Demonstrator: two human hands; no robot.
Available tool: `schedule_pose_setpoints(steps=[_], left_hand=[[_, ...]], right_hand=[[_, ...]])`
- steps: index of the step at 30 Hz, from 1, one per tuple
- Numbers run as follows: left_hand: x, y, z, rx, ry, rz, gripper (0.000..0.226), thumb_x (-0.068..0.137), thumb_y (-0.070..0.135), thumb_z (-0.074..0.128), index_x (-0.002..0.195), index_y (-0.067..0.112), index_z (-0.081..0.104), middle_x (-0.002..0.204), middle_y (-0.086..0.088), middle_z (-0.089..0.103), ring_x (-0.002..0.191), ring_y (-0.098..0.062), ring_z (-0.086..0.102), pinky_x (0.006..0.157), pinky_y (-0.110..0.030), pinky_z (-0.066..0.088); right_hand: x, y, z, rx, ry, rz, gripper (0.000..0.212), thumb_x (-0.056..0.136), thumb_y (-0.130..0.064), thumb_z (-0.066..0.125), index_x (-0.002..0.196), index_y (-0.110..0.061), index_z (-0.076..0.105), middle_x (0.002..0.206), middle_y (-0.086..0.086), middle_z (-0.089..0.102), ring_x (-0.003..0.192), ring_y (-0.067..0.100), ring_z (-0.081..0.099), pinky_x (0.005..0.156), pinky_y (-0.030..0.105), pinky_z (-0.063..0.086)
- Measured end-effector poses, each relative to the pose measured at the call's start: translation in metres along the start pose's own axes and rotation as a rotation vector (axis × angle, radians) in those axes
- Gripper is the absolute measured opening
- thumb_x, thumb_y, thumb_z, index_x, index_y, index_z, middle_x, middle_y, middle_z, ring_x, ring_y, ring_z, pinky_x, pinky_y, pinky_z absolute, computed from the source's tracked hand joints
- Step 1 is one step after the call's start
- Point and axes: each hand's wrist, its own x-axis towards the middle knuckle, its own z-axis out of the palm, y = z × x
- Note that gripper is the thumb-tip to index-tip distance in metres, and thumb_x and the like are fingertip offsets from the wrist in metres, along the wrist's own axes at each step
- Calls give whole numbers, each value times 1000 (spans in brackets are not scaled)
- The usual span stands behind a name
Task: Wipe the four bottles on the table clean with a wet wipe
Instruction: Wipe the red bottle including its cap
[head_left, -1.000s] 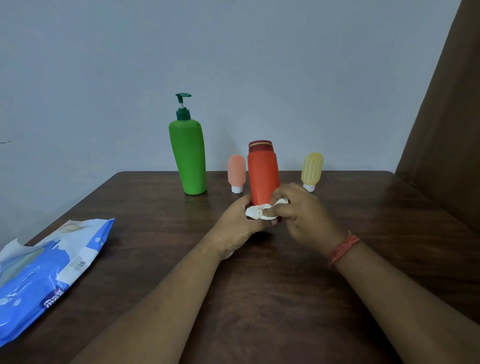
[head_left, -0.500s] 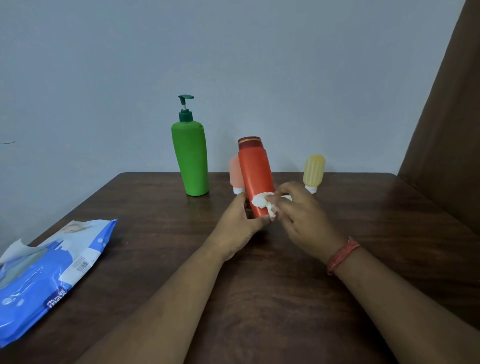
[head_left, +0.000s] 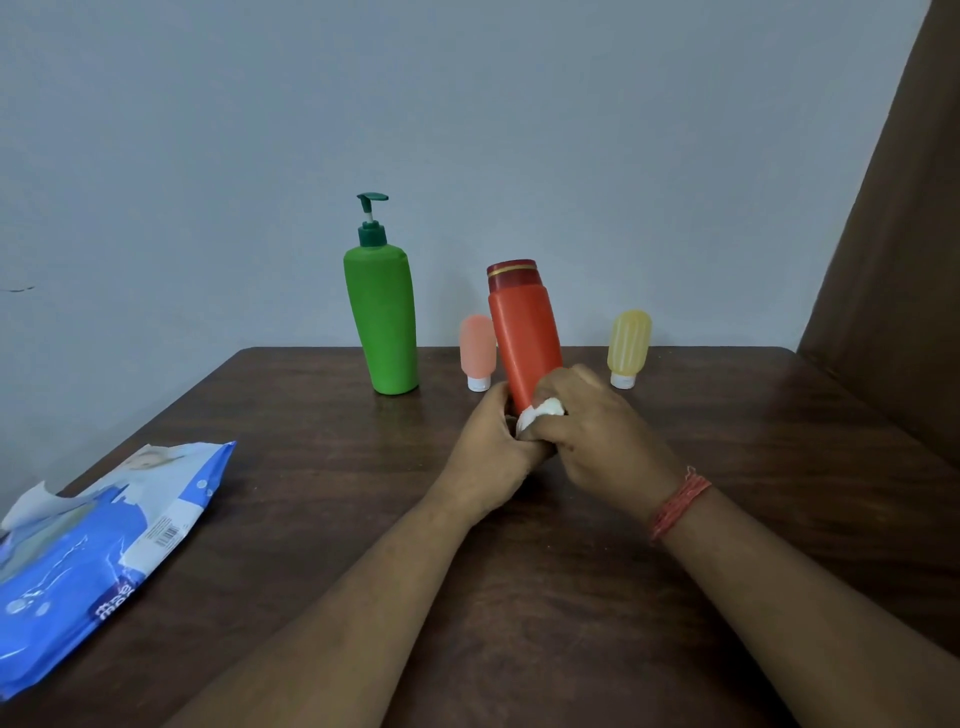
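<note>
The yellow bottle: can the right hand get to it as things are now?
Probably yes. The yellow bottle stands alone just beyond the right hand, with bare table between. But that hand presses the wet wipe on the orange bottle, so it is busy.

Pump bottle (head_left: 383, 322) set left on desk (head_left: 322, 525), two small tubes (head_left: 477, 351) (head_left: 628, 347) right of it, held bottle (head_left: 523, 332) between them; wipes pack (head_left: 98, 551) at near left.
</note>
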Motion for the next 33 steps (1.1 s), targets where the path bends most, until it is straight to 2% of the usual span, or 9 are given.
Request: schedule_pose_setpoints(steps=[3, 5, 9, 11, 16, 22, 25, 29, 33], left_hand=[[-1, 0, 0, -82, -28, -21, 48, 82, 8, 78, 124, 21, 58, 113, -4, 73, 106, -20, 70, 95, -40, 57], [-1, -2, -2, -136, -33, -33, 51, 82, 7, 80, 127, 20, 58, 119, -3, 72, 112, -19, 69, 98, -37, 55], [-1, -4, -10, -168, -44, -50, 63, 81, 9, 82, 136, 20, 53, 126, 1, 69, 120, -13, 64, 103, -33, 51], [0, -4, -13, -166, -66, -57, 68, 82, 9, 82, 141, 18, 49, 130, 1, 67, 122, -12, 63, 105, -33, 50], [1, -8, -13, -57, -110, -55, 72, 78, 20, 84, 140, 20, 48, 133, 1, 66, 123, -16, 62, 109, -44, 47], [2, -11, -12, 130, -140, -38, 65, 84, 15, 81, 134, 35, 44, 131, 6, 62, 119, -8, 61, 104, -35, 51], [1, -10, -10, 292, -187, -23, 69, 83, 27, 82, 139, 33, 41, 132, 11, 58, 120, -6, 58, 105, -34, 50], [0, -9, -5, 395, -237, -18, 74, 81, 32, 82, 142, 28, 41, 132, 11, 57, 122, -8, 56, 106, -39, 49], [-1, -5, -2, 407, -252, -16, 73, 83, 29, 82, 143, 27, 39, 132, 11, 56, 123, -8, 55, 107, -39, 49]], right_hand=[[-4, 1, 1, 70, 140, 71, 24, 88, -14, 56, 90, -16, 81, 98, 8, 63, 91, 24, 57, 78, 29, 47], [-8, 5, -1, 152, 201, 127, 26, 88, -15, 55, 89, -13, 80, 97, 7, 64, 91, 22, 59, 79, 29, 49], [-16, 12, -3, 260, 298, 266, 21, 84, 5, 59, 87, -5, 77, 93, 4, 65, 90, 16, 63, 82, 22, 51], [-18, 16, -1, 287, 292, 350, 23, 79, 15, 62, 84, -4, 73, 92, 2, 65, 87, 12, 63, 80, 22, 52], [-20, 15, 10, 427, 244, 554, 23, 80, 14, 60, 83, -7, 71, 88, 0, 68, 83, 10, 63, 74, 27, 53], [-6, 8, 4, 726, 336, 881, 21, 96, -7, 57, 98, -20, 73, 105, -10, 71, 99, 1, 64, 87, 20, 51], [1, 11, -1, 741, 455, 900, 14, 98, -22, 61, 98, -31, 72, 106, -12, 71, 101, 1, 64, 89, 25, 52], [12, 20, -17, 783, 632, 918, 7, 93, -27, 67, 89, -29, 72, 98, -10, 74, 96, 5, 68, 85, 36, 57], [12, 20, -18, 800, 644, 899, 6, 90, -31, 72, 90, -25, 72, 97, -8, 74, 95, 12, 69, 85, 42, 58]])
